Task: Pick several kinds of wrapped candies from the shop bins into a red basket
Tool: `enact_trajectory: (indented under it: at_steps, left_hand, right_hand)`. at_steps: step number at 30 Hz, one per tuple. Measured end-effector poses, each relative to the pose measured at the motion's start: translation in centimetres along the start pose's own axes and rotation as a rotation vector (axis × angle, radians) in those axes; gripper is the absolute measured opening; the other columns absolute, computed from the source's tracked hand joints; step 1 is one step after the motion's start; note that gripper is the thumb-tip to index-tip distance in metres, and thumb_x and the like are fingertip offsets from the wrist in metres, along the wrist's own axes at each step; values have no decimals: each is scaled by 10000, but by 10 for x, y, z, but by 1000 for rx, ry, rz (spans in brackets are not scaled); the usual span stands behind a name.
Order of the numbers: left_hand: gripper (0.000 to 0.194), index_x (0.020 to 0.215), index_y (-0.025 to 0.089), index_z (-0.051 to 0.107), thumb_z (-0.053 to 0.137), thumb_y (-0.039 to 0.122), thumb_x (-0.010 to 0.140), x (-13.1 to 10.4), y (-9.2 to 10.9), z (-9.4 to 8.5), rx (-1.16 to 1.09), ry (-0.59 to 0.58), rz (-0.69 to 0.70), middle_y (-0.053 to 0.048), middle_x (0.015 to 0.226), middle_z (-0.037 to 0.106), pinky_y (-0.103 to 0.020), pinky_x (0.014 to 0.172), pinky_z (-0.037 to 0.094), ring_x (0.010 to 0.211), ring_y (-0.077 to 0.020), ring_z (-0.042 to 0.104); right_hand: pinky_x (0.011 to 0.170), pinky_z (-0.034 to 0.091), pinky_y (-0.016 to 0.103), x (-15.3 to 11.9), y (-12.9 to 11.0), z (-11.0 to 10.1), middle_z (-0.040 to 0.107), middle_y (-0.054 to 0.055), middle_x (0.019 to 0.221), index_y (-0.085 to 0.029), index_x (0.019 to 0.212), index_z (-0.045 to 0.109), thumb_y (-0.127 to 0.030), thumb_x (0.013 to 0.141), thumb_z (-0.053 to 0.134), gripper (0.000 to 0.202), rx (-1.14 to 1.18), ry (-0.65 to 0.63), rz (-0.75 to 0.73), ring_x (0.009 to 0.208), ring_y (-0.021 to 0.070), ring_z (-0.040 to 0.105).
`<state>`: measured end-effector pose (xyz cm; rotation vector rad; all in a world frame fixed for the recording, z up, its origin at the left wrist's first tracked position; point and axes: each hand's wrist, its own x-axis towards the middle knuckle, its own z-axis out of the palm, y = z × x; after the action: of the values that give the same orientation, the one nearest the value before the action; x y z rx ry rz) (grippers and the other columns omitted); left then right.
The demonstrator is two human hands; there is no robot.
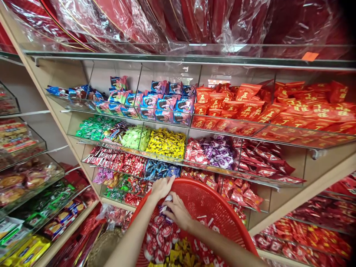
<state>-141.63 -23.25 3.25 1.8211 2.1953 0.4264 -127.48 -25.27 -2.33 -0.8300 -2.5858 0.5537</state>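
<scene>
A large red plastic basket is tilted toward me below the shelves. My left hand is closed on its far left rim. Inside it, my right hand has its fingers curled over a few purple-and-white wrapped candies; part of them is hidden by the fingers. Beneath that hand lie red-and-white wrapped candies. Yellow wrapped candies rest at the bottom, with more red ones to their right.
Ahead, glass-fronted shelves hold purple-and-white candies, yellow candies, green candies, blue-and-pink packets and red packets. Plastic-wrapped red goods fill the top shelf. Snack bins stand at left. A woven basket sits low.
</scene>
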Motion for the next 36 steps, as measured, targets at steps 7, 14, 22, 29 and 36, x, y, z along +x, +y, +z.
enact_trajectory:
  at_steps: [7, 14, 22, 29, 36]
  left_hand:
    - [764, 1012, 208, 608, 15, 640, 795, 0, -1, 2, 34, 7, 25, -103, 938, 668, -351, 759, 411, 923, -265, 597]
    - [753, 1006, 201, 594, 13, 634, 801, -1, 0, -1, 55, 11, 64, -100, 940, 669, -331, 764, 407, 915, -243, 601]
    - [718, 1010, 210, 578, 16, 612, 817, -2, -1, 0, 82, 21, 104, -84, 966, 663, -306, 752, 404, 909, -224, 600]
    - [699, 983, 197, 589, 42, 602, 826, -3, 0, -2, 94, 23, 101, -90, 961, 663, -300, 752, 400, 900, -223, 603]
    - [732, 989, 200, 589, 26, 630, 806, -3, 3, -5, 56, 15, 72, -103, 949, 666, -310, 736, 405, 905, -239, 603]
  right_hand:
    - [879, 396, 430, -4, 7, 23, 318, 79, 1279, -299, 1107, 506, -314, 751, 572, 362, -7, 28, 101, 1100, 276, 403]
    - [889, 395, 324, -1, 19, -10, 396, 58, 1124, -273, 1041, 569, -267, 874, 346, 278, 183, 76, 11, 1022, 175, 447]
    - [846, 420, 311, -7, 12, -28, 454, 46, 1093, -321, 1272, 378, -300, 874, 342, 401, 159, -192, -1, 942, 165, 516]
    - [977, 316, 410, -12, 9, -20, 307, 113, 1373, -282, 1371, 103, -371, 811, 455, 666, 142, -332, 91, 1222, 278, 350]
    - [824, 448, 374, -5, -16, -65, 524, 85, 1164, -264, 1279, 358, -428, 812, 447, 503, -8, -227, 55, 997, 252, 544]
